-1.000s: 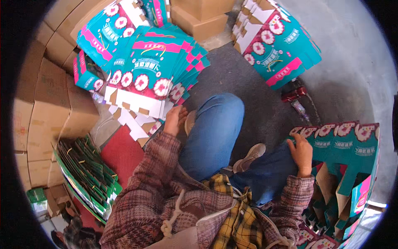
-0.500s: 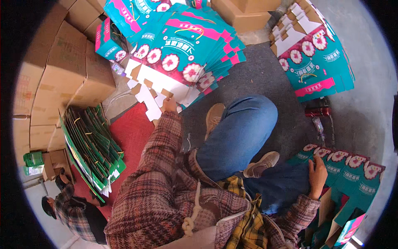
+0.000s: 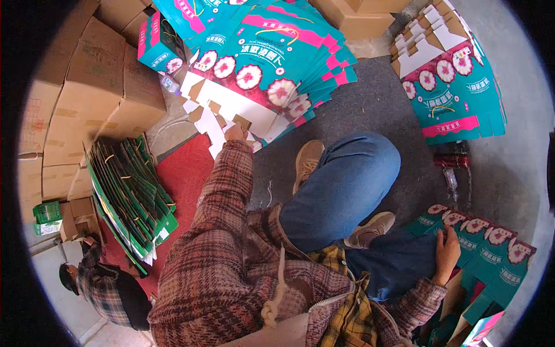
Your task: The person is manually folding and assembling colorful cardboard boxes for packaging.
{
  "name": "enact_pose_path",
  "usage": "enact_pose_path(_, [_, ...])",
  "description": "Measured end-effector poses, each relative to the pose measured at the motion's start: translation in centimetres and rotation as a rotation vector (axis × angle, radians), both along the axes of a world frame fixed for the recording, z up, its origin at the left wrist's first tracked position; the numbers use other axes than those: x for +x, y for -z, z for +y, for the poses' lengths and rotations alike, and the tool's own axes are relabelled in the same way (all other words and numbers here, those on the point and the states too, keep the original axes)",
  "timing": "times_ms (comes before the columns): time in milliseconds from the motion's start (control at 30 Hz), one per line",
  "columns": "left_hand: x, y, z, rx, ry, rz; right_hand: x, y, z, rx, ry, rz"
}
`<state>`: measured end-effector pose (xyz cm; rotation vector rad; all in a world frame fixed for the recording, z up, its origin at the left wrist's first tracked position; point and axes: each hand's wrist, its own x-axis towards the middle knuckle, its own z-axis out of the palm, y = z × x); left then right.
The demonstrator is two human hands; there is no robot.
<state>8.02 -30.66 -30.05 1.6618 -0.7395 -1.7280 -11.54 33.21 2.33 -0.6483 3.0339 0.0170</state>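
"Teal and glossy, that pile of flat cartons point(image 3: 260, 63). Where was it exactly?"

"Twelve o'clock, fanned out like a hand of cards. Stiff white tabs point(image 3: 245, 108) ran along its near edge, all notches and odd angles. Left hand point(image 3: 236, 134) was right at those tabs, around eleven."

"Pinching one?"

"Couldn't tell tbh, fingertips were hidden. Right hand point(image 3: 447, 254) was at four, fingers loosely curled and apart, near the soft denim knee point(image 3: 399, 260) and a row of teal boxes point(image 3: 491, 251) with scalloped top edges."

"Other textures?"

"Another teal stack point(image 3: 457, 110) between two and three, with squarish white tabs too. At nine, a rough red mat point(image 3: 188, 168) beside thin dark-green folded cartons point(image 3: 130, 196) with yellow cords. Plain brown cardboard boxes point(image 3: 87, 98) were piled around ten."
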Motion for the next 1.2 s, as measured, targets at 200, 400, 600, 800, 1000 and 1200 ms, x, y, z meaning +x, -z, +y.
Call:
enact_pose_path(200, [-2.8,-3.3,1.1,0.103,-0.02,0.369,0.2,-0.3,0.4,0.004,0.02,0.007])
enact_pose_path(400, [-4.3,-9.8,-0.7,0.133,0.505,0.64,0.2,-0.2,0.7,-0.024,0.038,0.0])
enact_pose_path(600, [-9.0,-16.7,1.2,-0.128,0.321,0.82,0.5,-0.4,1.0,-0.052,0.049,0.03])
enact_pose_path(800, [-15.2,-27.2,8.1,-0.294,0.391,0.915,1.2,-1.5,0.6,-0.098,0.069,0.092])
enact_pose_path(1000, [-15.1,-34.5,20.7,-0.619,0.771,0.793,1.8,-4.1,-4.4,-0.751,-0.051,-0.348])
enact_pose_path(1200, [-15.4,-35.5,35.9,-0.75,1.074,0.725,3.3,-4.3,-7.8,-1.581,0.116,-0.675])
